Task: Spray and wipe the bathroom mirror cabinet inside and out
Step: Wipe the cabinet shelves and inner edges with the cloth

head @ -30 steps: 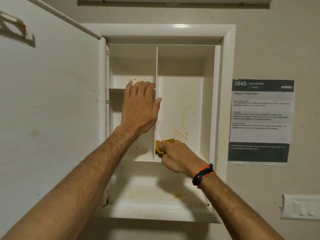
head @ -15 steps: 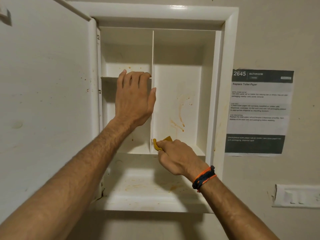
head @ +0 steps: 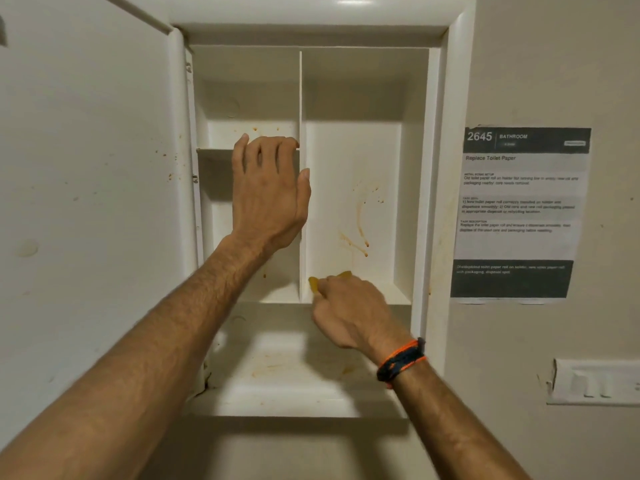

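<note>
- I face a beige bathroom wall [head: 519,64] with a printed notice [head: 519,216] taped to it and a white switch plate [head: 594,382] lower right.
- The white mirror cabinet [head: 460,98] is set into that wall; its door [head: 86,168] is swung open to my left, speckled with small orange spots.
- Inside, the right compartment's back panel [head: 353,188] carries orange-brown streaks, and the bottom shelf [head: 277,372] is smeared too, so I judge the inside far from done.
- I see no spray bottle, and the mirror side of the door faces away, so the outside looks untouched to me.
- My left hand [head: 268,192] has its fingers hooked over the small upper shelf [head: 214,151], thumb against the divider [head: 300,98].
- My right hand [head: 349,313] pinches a yellow sponge [head: 313,284] at the divider's foot.
</note>
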